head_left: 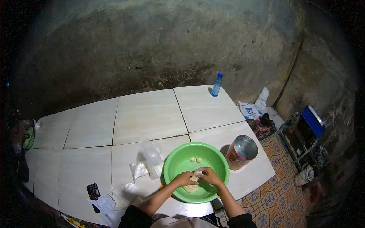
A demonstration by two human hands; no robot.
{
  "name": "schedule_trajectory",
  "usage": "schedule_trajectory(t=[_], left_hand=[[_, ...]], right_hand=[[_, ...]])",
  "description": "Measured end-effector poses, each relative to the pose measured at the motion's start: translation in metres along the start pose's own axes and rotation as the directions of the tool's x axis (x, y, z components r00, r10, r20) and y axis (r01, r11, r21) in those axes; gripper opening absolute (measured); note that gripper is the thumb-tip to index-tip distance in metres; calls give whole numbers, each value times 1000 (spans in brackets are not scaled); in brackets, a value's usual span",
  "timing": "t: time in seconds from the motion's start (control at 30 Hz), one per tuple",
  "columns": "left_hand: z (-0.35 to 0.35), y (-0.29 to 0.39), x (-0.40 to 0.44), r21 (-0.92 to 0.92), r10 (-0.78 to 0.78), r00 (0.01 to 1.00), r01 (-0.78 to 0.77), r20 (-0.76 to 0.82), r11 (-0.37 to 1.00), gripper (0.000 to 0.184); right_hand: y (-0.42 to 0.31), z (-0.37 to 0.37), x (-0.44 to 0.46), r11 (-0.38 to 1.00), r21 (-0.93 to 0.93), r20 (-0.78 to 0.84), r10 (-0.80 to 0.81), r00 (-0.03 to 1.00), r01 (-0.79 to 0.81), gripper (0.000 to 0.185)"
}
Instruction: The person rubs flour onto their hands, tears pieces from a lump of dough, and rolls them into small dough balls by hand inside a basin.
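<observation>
A wide green basin [173,163] stands on the table in front of me. Inside it, near the front wall, lies a lump of pale dough [191,188]. My left hand [185,178] is closed on the dough's upper part, which stretches up toward my right hand. My right hand [207,176] is closed at that raised piece, its fingers pinched and whitish with dough or flour. Two small dough balls [195,160] sit side by side on the basin floor beyond my hands.
Right of the basin stands an open red tin [236,159]. Clear plastic bags [152,157] lie to its left, with a phone [93,192] farther left. A water bottle [217,86] is at the table's back edge. Another person [21,140] sits at the far left end.
</observation>
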State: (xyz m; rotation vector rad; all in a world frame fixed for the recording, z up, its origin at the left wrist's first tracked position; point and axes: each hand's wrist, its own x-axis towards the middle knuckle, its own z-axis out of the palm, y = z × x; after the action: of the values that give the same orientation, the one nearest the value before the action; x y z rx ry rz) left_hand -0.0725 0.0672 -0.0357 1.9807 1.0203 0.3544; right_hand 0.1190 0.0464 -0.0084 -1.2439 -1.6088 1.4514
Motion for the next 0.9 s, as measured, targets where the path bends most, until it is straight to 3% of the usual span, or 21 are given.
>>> schedule_trajectory(t=[0.17,0.37,0.5,0.7,0.77,0.83,0.9], left_hand=[[1,2,-1,-52,-18,1000,19,18,998,51],[-3,7,0,45,-54,997,51,52,998,50],[6,-5,2,22,36,999,-36,-10,999,50],[-2,1,3,-2,-62,996,62,71,998,50],[-6,4,0,-103,-35,996,44,87,994,52],[-1,-3,3,-327,21,995,12,98,945,55],[0,-5,5,-343,37,997,-12,68,939,55]], right_hand=[[3,3,3,1000,-15,-19,-20,1000,20,14],[5,2,0,999,-49,-51,-10,999,7,14],[1,4,-2,999,-36,-47,-40,998,38,13],[8,3,3,1000,-9,-48,-9,999,8,14],[9,3,4,1000,6,-46,-10,999,10,14],[9,3,6,999,-18,-73,-27,997,26,13],[8,2,5,999,-37,-86,-24,996,21,12]])
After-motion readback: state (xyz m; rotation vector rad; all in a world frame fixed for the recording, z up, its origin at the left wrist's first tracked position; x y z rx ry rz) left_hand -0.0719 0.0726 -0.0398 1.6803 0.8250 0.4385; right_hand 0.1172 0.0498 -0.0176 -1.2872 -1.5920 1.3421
